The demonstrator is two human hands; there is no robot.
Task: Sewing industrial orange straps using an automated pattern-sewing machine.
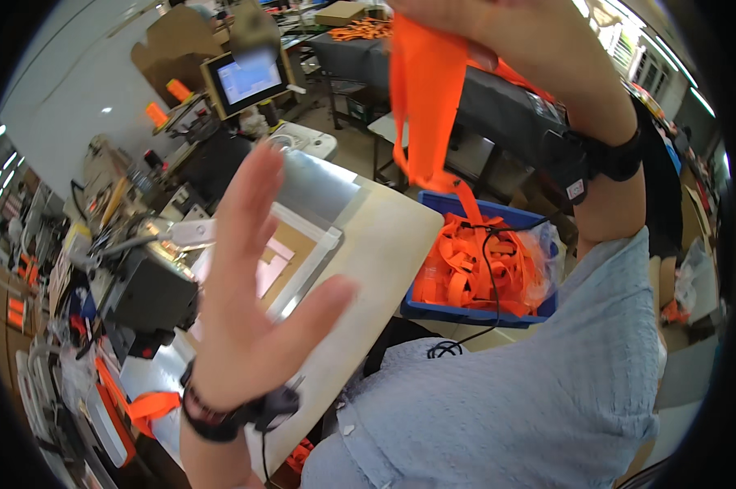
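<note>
My right hand (522,41) is raised at the top of the view, its fingers closed around a bright orange webbing strap (429,98). The strap hangs down in broad, slightly blurred folds, and a length of it trails toward the blue crate (486,316). Inside that crate lies a heap of similar orange straps (474,265). My left hand (250,318) holds nothing. Its fingers are stretched and the thumb stands apart, above the pale worktable (392,236). Behind it, partly covered, is a flat metal-edged frame (315,265) with pink and tan pieces.
A dark sewing machine head (152,297) stands left of my left hand. Beyond it are a lit control screen (250,79) and orange thread spools (156,114). Another orange strap (152,407) hangs at the lower left. A black cable (492,277) crosses the crate.
</note>
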